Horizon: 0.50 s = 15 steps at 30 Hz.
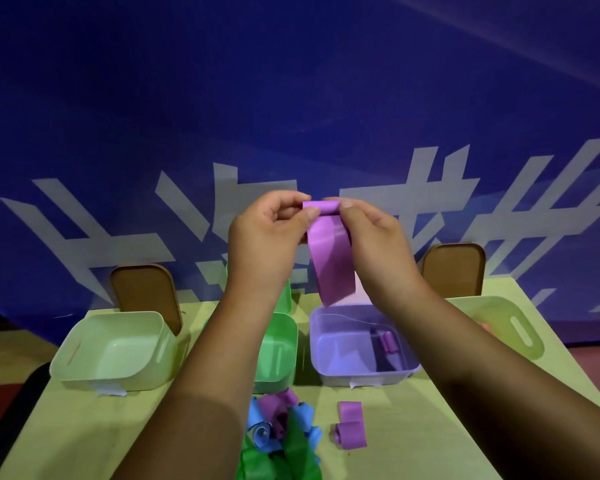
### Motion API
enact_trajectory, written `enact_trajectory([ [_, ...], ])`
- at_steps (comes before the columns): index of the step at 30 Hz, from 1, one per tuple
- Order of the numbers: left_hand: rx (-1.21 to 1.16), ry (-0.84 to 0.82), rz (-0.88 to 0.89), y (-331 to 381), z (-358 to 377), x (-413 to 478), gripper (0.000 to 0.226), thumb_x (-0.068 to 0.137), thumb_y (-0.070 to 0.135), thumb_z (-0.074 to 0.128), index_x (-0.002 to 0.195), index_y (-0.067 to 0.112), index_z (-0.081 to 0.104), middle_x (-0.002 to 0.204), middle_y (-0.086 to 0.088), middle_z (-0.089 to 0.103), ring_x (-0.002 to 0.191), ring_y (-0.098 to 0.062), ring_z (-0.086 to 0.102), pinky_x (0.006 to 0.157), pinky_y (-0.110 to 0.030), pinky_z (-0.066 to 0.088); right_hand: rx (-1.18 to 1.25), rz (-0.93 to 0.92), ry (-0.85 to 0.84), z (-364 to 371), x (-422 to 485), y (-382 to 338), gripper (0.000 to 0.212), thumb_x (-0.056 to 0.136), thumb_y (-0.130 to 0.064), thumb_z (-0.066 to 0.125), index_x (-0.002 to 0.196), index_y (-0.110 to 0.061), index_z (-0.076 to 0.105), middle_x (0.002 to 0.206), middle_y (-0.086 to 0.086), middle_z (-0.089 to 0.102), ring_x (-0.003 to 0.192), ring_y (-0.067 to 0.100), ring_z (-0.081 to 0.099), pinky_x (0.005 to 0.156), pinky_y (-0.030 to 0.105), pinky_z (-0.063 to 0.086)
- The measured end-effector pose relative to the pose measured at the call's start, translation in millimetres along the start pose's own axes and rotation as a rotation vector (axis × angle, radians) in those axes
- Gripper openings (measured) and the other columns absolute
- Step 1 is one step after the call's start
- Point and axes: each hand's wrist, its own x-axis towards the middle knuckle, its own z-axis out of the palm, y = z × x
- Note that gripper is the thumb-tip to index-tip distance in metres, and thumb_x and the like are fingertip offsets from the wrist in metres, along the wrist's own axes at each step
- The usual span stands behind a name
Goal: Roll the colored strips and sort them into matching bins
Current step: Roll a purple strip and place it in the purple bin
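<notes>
One long purple paper strip point(331, 258) hangs in the air above the far edge of the translucent purple plastic bin point(361, 377), its top end curled into a small roll. The left hand point(269, 233) and the right hand point(373, 237) each pinch that roll between thumb and fingertips, one at either end. Inside the purple bin lies a small purple roll point(388, 342). Just left of it stands a green plastic bin point(281, 344), with a pale cream bin point(118, 375) further left and another pale bin point(506, 323) at the right. Nearer, on the pale yellow worktop point(66, 427), lie a heap of blue, green and purple strips point(281, 434) and a separate half-rolled purple strip point(350, 427).
</notes>
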Motion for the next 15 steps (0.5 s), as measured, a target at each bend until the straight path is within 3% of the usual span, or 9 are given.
enact_trajectory([
  [4,-0.018,-0.028,0.015,0.1,-0.6,-0.5,0.020,0.093,0.014,0.085,0.111,0.020,0.081,0.097,0.006,0.082,0.092,-0.011,0.079,0.084,-0.034,0.067,-0.004,-0.024,-0.027,-1.7,1.1,-3.1,0.036,0.103,-0.063,0.054,0.106,-0.039,0.080,0.100,-0.006,0.079,0.103,0.024,0.072,0.099,0.057,0.058],
  [15,-0.264,-0.080,-0.123,-10.6,-5.0,0.0,0.031,0.090,0.009,0.086,0.118,0.019,0.075,0.110,-0.005,0.082,0.106,-0.025,0.079,0.094,-0.046,0.064,0.006,-0.131,-0.048,3.4,2.5,-1.1,0.020,0.111,-0.036,0.057,0.112,-0.032,0.076,0.103,-0.010,0.077,0.098,0.019,0.071,0.092,0.047,0.058],
])
